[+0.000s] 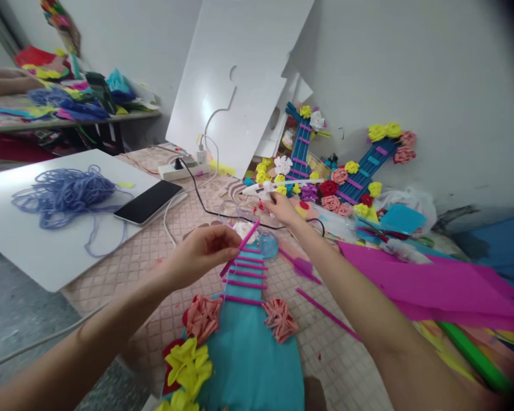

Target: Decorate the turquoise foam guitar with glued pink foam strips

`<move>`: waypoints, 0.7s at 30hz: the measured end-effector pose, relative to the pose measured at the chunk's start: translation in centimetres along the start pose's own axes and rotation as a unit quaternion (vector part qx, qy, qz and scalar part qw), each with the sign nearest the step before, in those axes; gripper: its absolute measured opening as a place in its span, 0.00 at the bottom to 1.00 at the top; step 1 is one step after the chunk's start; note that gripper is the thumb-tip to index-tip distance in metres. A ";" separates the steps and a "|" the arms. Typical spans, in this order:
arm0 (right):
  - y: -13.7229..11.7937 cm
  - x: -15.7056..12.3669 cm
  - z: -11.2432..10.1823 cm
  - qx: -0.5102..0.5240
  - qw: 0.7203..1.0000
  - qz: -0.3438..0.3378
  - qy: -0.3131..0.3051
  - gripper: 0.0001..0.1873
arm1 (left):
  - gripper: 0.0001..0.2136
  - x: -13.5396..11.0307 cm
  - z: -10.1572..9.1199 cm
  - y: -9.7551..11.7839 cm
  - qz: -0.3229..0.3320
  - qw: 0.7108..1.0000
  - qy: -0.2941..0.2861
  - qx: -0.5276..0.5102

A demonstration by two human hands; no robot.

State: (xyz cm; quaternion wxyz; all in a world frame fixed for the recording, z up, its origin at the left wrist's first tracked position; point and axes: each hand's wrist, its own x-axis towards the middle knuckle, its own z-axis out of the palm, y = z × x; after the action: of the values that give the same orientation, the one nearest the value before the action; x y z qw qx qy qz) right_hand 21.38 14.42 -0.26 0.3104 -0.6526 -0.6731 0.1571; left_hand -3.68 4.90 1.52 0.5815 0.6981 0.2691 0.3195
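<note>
My left hand (208,248) pinches a thin magenta paper stick (253,229), held slanted above the neck of a blue paper guitar (257,348). Several magenta bars (244,273) lie across that neck. Pink fabric-like flowers (203,317) and yellow flowers (188,365) edge the body. Farther back, my right hand (280,208) has its fingers closed at the white glue gun (259,190), whose long glue stick points right. Another magenta stick (328,314) rests on the table, right of the guitar.
A phone (149,202) and tangled purple yarn (66,194) lie on a white board at left. A power strip (184,170) with cables stands behind. Two flower-trimmed guitars (370,165) lean by the wall. Magenta sheets (432,282) cover the right side. Another person's arm (8,83) shows far left.
</note>
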 end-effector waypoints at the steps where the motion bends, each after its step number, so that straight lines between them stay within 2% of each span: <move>1: 0.2 0.5 0.6 -0.010 1.000 -0.001 0.002 0.09 | 0.05 -0.2 0.2 0.3 0.006 0.999 -0.005 0.048; 4: 0.5 1.0 1.8 -0.040 0.999 -0.005 0.015 0.10 | 0.04 -0.8 1.0 1.1 0.025 0.985 -0.008 0.173; 6: 0.6 0.8 2.0 -0.054 0.998 -0.009 0.026 0.12 | 0.05 -1.0 1.5 1.7 0.038 0.975 -0.014 0.217; 9: 0.6 0.3 1.7 -0.066 0.997 -0.021 0.031 0.15 | 0.06 -1.1 2.0 2.3 0.059 0.967 -0.031 0.247; 13: 0.7 0.0 1.2 -0.069 0.997 -0.036 0.017 0.14 | 0.06 -1.0 2.4 2.6 0.087 0.955 -0.061 0.278; 21: 1.7 -0.4 1.0 -0.051 0.998 -0.047 0.004 0.19 | 0.07 -1.1 3.7 2.7 0.092 0.930 -0.147 0.325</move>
State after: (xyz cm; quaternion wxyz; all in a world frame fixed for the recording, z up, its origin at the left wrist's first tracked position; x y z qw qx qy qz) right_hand 22.08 14.42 -2.11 0.2859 -0.6363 -0.7088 0.1052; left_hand -1.56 1.18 3.55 0.3239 0.9096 0.2047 0.1603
